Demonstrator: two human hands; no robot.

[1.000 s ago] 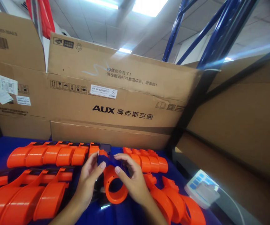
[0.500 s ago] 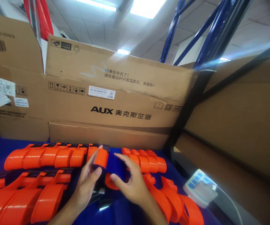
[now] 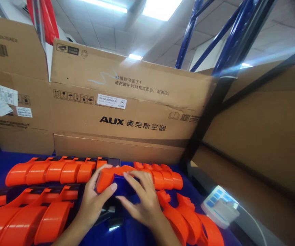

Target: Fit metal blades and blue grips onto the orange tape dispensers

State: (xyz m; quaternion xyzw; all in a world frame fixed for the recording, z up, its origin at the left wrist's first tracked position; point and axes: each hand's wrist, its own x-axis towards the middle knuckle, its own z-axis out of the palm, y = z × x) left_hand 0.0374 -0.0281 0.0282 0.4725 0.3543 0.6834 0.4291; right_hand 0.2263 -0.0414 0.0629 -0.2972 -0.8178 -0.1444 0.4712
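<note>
My left hand (image 3: 95, 201) grips the left end of an orange plastic part (image 3: 106, 178), thumb in front and fingers behind. Against the right side of that part, my right hand (image 3: 143, 196) has its index finger and other fingertips on its upper edge, while the thumb reaches out below. A dark blue piece (image 3: 122, 185) sits under the orange part, between both hands; whether the two are joined cannot be made out. Behind the hands stands a small dark-faced device (image 3: 114, 162).
Rows of orange curved parts (image 3: 52, 171) lie on the blue surface at left, with more orange parts (image 3: 191, 218) at right. A white power strip (image 3: 220, 206) with a cable is further right. Cardboard panels (image 3: 137, 109) and a blue metal frame (image 3: 226, 61) rise behind.
The orange part has turned and now spans between the hands above the blue piece. My right hand has closed in on it, its fingertips moving onto the top edge.
</note>
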